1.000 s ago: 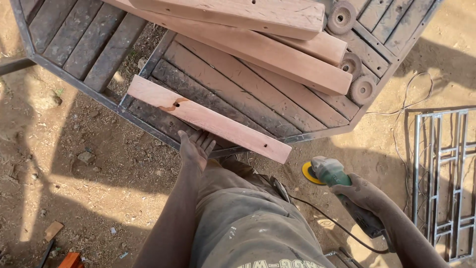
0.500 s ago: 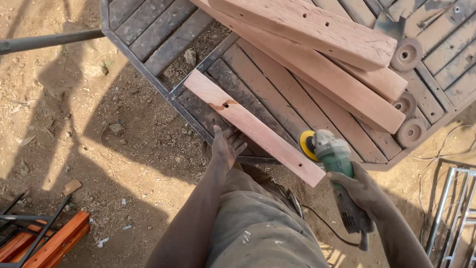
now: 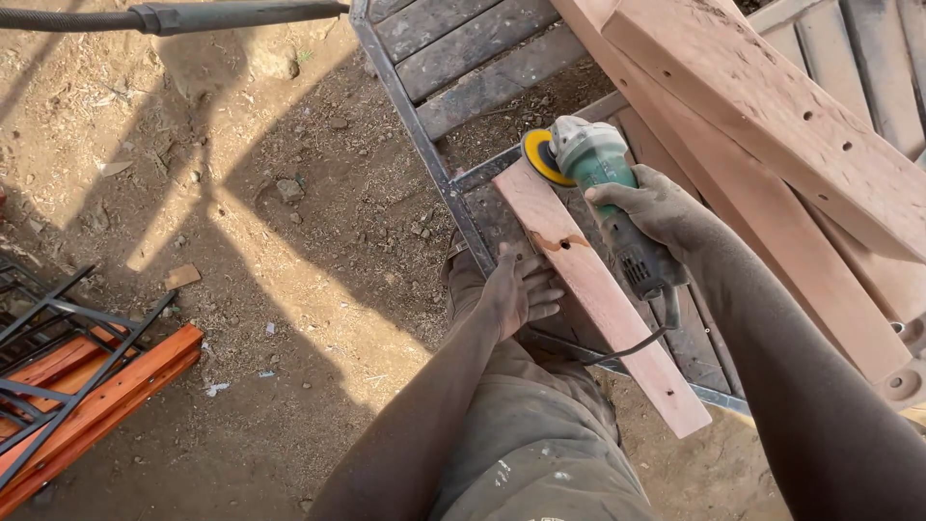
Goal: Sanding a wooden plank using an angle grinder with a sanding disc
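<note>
We are bracing the plank (image 3: 598, 289) at the metal frame's edge (image 3: 424, 145) with our flattened left hand (image 3: 516, 289), our right hand (image 3: 656, 207) gripping the grinder (image 3: 603, 183), whose disc could kick toward unguarded fingers.

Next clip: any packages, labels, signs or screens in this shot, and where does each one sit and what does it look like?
None in view: no package, sign or screen.
The green grinder in the right hand shows no readable label; its disc is yellow.
The left hand rests by a bare reddish plank.
</note>
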